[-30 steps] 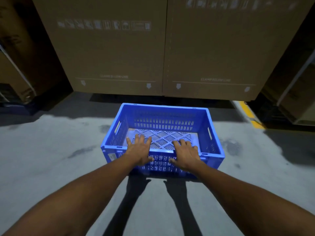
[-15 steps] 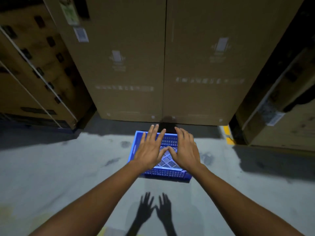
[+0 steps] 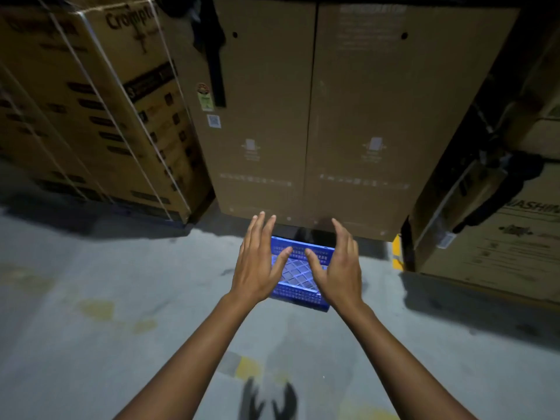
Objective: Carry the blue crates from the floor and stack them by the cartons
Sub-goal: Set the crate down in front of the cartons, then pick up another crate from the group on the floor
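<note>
A blue slatted crate rests on the concrete floor right in front of two tall brown cartons. It is empty, and my hands hide most of its sides. My left hand hovers above the crate's left part with fingers spread, holding nothing. My right hand hovers above its right part, also spread and empty. Neither hand touches the crate.
Strapped printed cartons stand at the left and more cartons at the right, with a dark gap between. A yellow floor marking shows beside the right stack. Grey stained floor spreads toward me.
Both hands let go of the crate's near rim and rose above it, then spread apart. The view pulled back and up, so the crate looks smaller and farther.
</note>
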